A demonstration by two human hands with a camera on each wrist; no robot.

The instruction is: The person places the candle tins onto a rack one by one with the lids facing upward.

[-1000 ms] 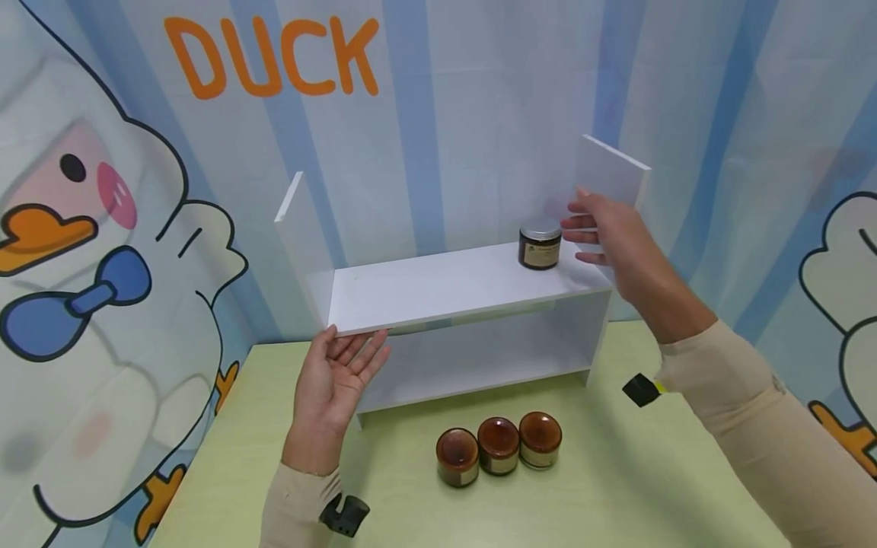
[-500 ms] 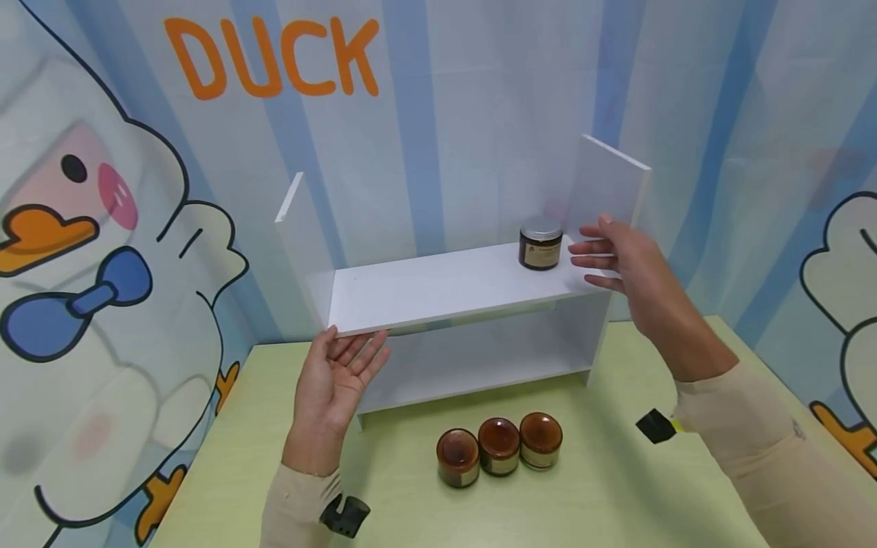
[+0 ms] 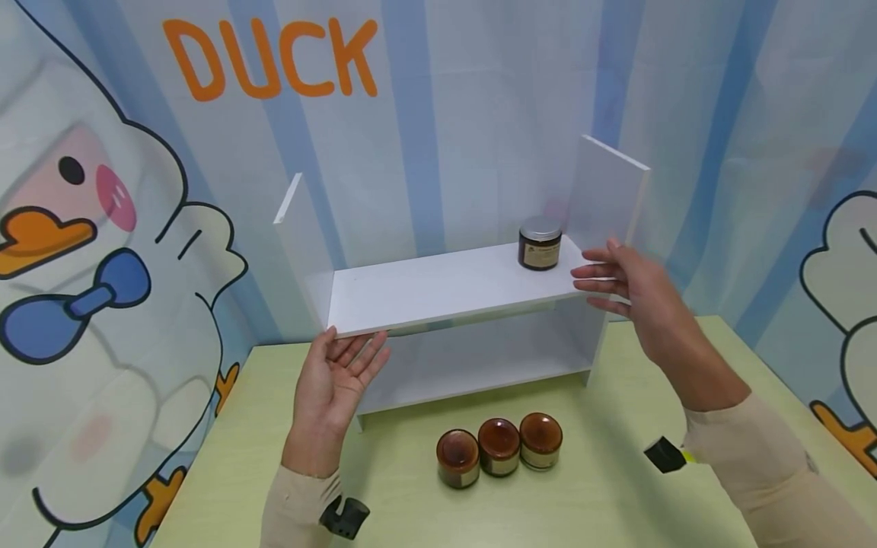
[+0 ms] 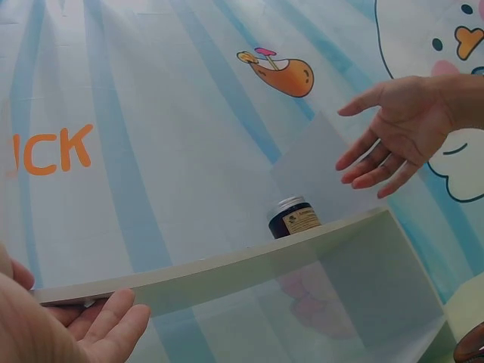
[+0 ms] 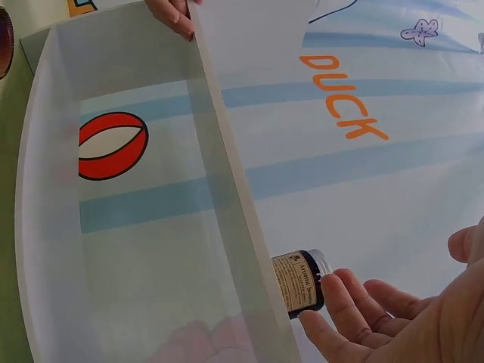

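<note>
A dark jar (image 3: pixel 539 245) with a silver lid and a tan label stands on the upper board of a white shelf (image 3: pixel 438 285), towards its right end. My left hand (image 3: pixel 336 384) holds the front left corner of that board, thumb at the top edge and fingers beneath. To the right of the jar, my right hand (image 3: pixel 633 297) hangs before the shelf's right end with fingers extended and nothing held. From the left wrist, the right palm (image 4: pixel 412 121) shows bare; the right wrist view has the jar (image 5: pixel 299 281) just beyond the fingertips.
Three brown glass jars, left (image 3: pixel 457 458), middle (image 3: pixel 499 446) and right (image 3: pixel 540 441), stand in a row on the pale green table (image 3: pixel 582 495) before the shelf. White side panels rise at the shelf's left (image 3: pixel 301 251) and right (image 3: pixel 610 190). A duck-printed curtain (image 3: pixel 479 114) hangs behind.
My right hand has drawn back from the jar, moving right and down to the shelf's front right. The jar and my left hand have stayed in place.
</note>
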